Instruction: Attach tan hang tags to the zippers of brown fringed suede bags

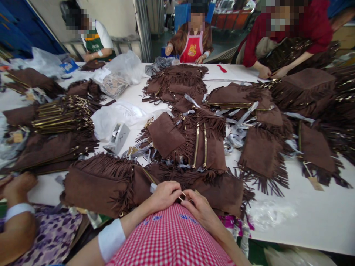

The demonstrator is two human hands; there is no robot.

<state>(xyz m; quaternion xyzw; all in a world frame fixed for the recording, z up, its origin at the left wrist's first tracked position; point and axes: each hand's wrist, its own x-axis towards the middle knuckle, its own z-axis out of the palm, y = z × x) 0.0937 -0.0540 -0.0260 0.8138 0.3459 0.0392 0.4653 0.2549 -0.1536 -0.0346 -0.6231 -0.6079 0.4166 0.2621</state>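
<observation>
My left hand (165, 196) and my right hand (197, 207) meet at the table's near edge, just above the red checked apron (166, 236). Fingers of both are pinched round a thin, light-coloured strip between them, too small to name. Right behind them lie brown fringed suede bags, one to the left (94, 188) and one to the right (222, 194). Further back, a brown bag with two gold zips (201, 144) rests beside a brown flap piece (166, 135).
More brown bags lie right (260, 151) and left (58, 114). Clear plastic wrap (271, 214) covers part of the white table (313, 225). A white box-like object (118, 138) stands left of centre. Three people work across the table; another person's arm (19, 218) is at the left.
</observation>
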